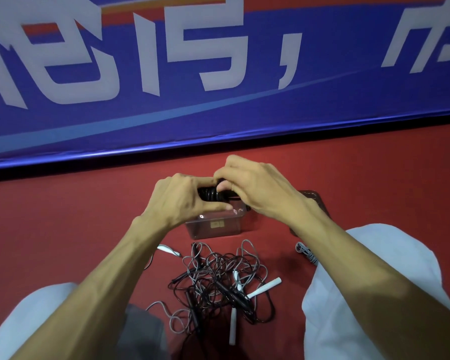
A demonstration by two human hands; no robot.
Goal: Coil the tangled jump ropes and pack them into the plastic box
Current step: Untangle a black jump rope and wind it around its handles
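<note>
**A:** Why does the person hold both hands up in the middle of the frame instead of down in the pile?

**B:** They share one black rope (213,194), already wound into a tight bundle. The left hand (182,201) curls round it from the left. The right hand (260,188) pinches its upper right end, probably to tighten or tuck the last turn so the coil does not spring open.

**A:** And the bundle hangs right over the plastic box?

**B:** Yes. The clear plastic box (226,227) sits on the red floor (63,229) just below the hands, so the coil only needs lowering. The hands cover most of the opening, so it is impossible to tell whether anything lies inside.

**A:** Where are the other ropes?

**B:** The tangle (218,281) of black and grey cords, with white and black handles, lies at lower centre between the person's knees. Either hand could reach it there. One grey rope (307,253) lies apart at the right, beside the right forearm.

**A:** What is the dark thing behind the right wrist?

**B:** It looks like the lid (311,196), set off to the right so the box is open for packing.

**A:** How far along is the task?

**B:** Early, judging by the pile: one coil is in hand and several ropes are left to sort.
</note>
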